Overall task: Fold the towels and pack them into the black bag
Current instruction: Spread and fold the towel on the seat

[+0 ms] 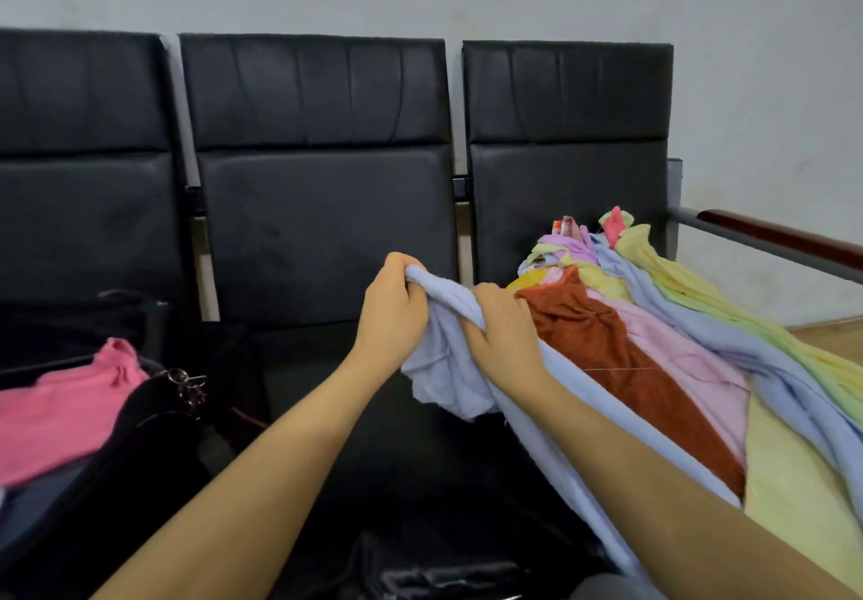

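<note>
I see both arms stretched forward; the left hand [390, 314] and right hand [502, 326] each grip the light blue towel [439, 366] with curled fingers, just left of the towel pile [654, 319].

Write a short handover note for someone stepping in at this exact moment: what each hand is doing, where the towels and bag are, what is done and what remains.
Left hand and right hand both grip the light blue towel, bunched and not yet folded, above the middle seat.
Black bag lies open at the left, with a pink towel already inside.
Towel pile sits unfolded on the right seat: rust, pink, yellow, blue.
Left to do: fold the blue towel, pack it, then work through the pile.
</note>
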A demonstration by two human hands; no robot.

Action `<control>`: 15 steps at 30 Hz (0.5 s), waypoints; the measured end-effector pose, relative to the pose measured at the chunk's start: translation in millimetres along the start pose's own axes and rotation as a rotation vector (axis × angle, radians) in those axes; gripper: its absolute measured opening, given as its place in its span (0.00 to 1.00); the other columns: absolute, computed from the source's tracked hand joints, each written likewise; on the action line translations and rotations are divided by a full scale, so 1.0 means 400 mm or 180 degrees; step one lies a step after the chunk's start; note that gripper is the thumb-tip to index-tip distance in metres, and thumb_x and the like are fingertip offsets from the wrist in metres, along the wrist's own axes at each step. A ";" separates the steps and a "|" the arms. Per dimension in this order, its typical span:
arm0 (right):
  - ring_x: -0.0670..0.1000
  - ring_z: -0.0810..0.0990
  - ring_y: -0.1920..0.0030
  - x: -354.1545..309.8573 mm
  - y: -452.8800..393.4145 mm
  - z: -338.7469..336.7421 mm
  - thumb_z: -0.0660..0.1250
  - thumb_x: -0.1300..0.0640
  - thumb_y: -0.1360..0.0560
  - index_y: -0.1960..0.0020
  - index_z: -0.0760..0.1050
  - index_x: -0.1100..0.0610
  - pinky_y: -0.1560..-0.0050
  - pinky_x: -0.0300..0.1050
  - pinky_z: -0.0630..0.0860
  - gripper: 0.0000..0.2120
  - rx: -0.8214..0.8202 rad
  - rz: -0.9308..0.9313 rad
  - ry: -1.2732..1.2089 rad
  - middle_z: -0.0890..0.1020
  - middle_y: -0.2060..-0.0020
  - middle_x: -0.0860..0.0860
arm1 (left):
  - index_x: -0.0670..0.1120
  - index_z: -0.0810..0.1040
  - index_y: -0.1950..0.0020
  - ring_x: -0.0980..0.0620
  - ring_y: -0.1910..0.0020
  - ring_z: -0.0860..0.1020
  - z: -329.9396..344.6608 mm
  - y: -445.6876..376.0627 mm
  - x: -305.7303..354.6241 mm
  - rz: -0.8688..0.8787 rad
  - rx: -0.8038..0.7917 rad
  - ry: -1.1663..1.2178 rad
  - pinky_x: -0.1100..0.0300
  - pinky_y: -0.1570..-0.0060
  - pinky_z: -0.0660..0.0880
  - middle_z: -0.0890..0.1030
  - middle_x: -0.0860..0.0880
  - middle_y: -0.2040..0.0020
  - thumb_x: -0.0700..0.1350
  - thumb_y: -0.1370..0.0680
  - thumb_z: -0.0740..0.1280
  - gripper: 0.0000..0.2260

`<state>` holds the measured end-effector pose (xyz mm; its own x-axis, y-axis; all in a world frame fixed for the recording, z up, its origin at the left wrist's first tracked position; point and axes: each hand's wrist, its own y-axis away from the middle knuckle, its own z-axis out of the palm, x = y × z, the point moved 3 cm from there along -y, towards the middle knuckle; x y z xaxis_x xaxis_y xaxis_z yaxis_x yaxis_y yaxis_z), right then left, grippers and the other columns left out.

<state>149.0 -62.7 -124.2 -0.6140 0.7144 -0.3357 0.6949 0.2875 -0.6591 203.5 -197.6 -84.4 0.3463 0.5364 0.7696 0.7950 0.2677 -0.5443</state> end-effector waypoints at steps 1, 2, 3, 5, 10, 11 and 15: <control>0.47 0.64 0.66 -0.027 -0.006 0.016 0.59 0.51 0.22 0.63 0.67 0.53 0.59 0.44 0.60 0.11 -0.0072 -0.0076 -0.0003 0.66 0.68 0.43 | 0.42 0.71 0.51 0.58 0.61 0.74 -0.029 0.008 -0.008 -0.0002 0.0102 -0.0009 0.72 0.66 0.71 0.77 0.48 0.57 0.36 0.21 0.57 0.04; 0.47 0.63 0.68 -0.056 -0.006 0.031 0.59 0.49 0.22 0.65 0.63 0.51 0.60 0.43 0.58 0.14 -0.0114 -0.0155 -0.0010 0.65 0.70 0.44 | 0.41 0.70 0.51 0.58 0.63 0.73 -0.056 0.016 -0.019 -0.0010 0.0189 -0.0031 0.72 0.67 0.70 0.76 0.48 0.59 0.36 0.22 0.57 0.04; 0.46 0.64 0.69 -0.086 -0.005 0.040 0.59 0.47 0.22 0.67 0.61 0.49 0.61 0.43 0.57 0.17 -0.0170 -0.0213 -0.0011 0.65 0.71 0.44 | 0.40 0.70 0.52 0.58 0.65 0.72 -0.082 0.024 -0.034 -0.0030 0.0250 -0.0092 0.71 0.68 0.69 0.76 0.48 0.61 0.36 0.22 0.57 0.03; 0.45 0.66 0.66 -0.132 0.006 0.067 0.56 0.41 0.24 0.68 0.61 0.49 0.61 0.45 0.58 0.17 -0.0370 -0.0245 -0.0205 0.67 0.69 0.44 | 0.40 0.70 0.54 0.57 0.68 0.70 -0.129 0.039 -0.070 -0.0139 0.0293 -0.0303 0.66 0.69 0.68 0.73 0.50 0.65 0.37 0.23 0.59 0.02; 0.48 0.68 0.54 -0.153 0.040 0.189 0.57 0.42 0.23 0.58 0.71 0.50 0.54 0.45 0.59 0.13 -0.1149 0.0108 -0.0307 0.68 0.59 0.45 | 0.43 0.71 0.54 0.50 0.65 0.75 -0.186 0.080 -0.191 -0.0500 0.0071 -0.0839 0.51 0.64 0.74 0.75 0.49 0.64 0.40 0.23 0.60 0.02; 0.48 0.66 0.53 -0.150 0.048 0.218 0.58 0.43 0.22 0.54 0.73 0.51 0.53 0.45 0.59 0.13 -0.1292 0.0306 -0.0271 0.67 0.58 0.45 | 0.42 0.72 0.51 0.49 0.62 0.77 -0.187 0.091 -0.216 -0.0587 -0.0026 -0.0852 0.51 0.61 0.75 0.76 0.48 0.62 0.40 0.22 0.59 0.04; 0.53 0.67 0.43 -0.120 0.110 0.284 0.59 0.45 0.22 0.41 0.73 0.48 0.47 0.45 0.61 0.13 -0.1616 0.0723 -0.0126 0.67 0.49 0.48 | 0.43 0.64 0.29 0.48 0.48 0.77 -0.151 0.140 -0.302 -0.0942 -0.0777 -0.1248 0.58 0.51 0.72 0.77 0.44 0.44 0.41 0.20 0.59 0.19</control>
<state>166.6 -156.7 -213.5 -0.4346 0.7725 -0.4630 0.8985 0.4074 -0.1636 236.3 -295.6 -187.8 -0.0840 0.7369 0.6707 0.9389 0.2839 -0.1943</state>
